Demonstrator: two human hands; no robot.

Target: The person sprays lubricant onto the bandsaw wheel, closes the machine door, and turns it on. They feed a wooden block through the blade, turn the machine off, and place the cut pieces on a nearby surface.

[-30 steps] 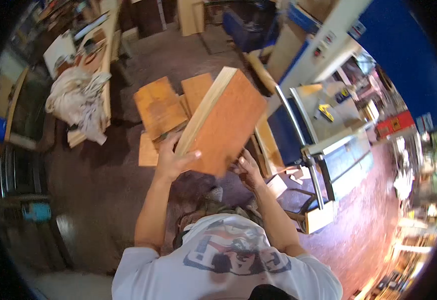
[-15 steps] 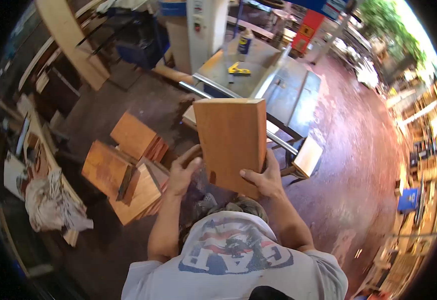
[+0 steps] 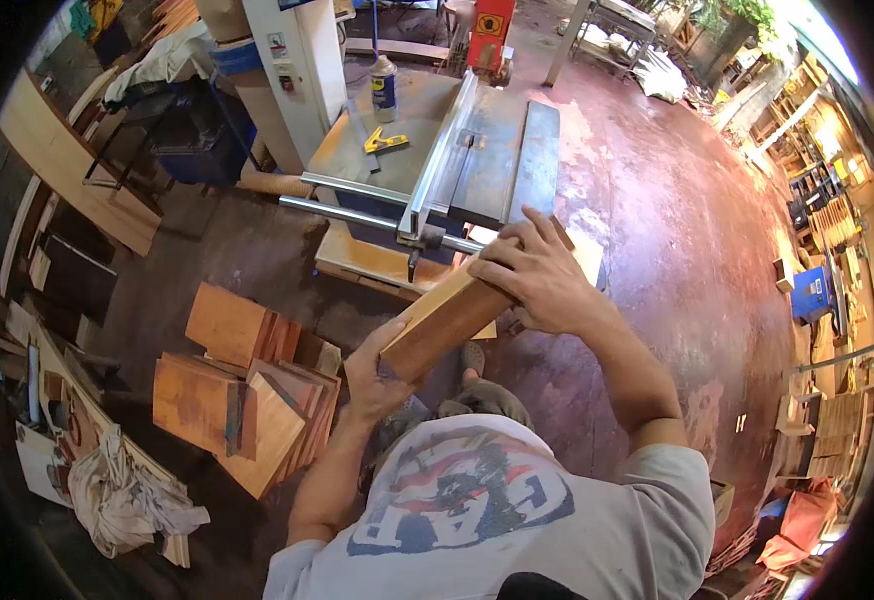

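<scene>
A thick wooden board [image 3: 452,328] is held in front of my body, turned so a long narrow edge faces up. My left hand [image 3: 372,372] grips its near left end, with the thumb along the edge. Over the far right end lies my right hand [image 3: 535,268], its fingers bent across the top. Just beyond the board stands a table saw [image 3: 492,165] with a metal fence [image 3: 439,150] and a front rail [image 3: 357,213]. Part of the board's right end is hidden behind my right hand.
Stacked wooden boards [image 3: 227,400] lie on the floor at the left. On the saw's table are a spray can [image 3: 384,90] and a yellow square [image 3: 387,143]. A crumpled cloth [image 3: 127,495] is at the lower left. Timber and a blue case [image 3: 810,294] line the right side.
The board has gone from upright, broad face showing, to lying over with its narrow edge up. My right hand has moved to its far end. The view has shifted rightward.
</scene>
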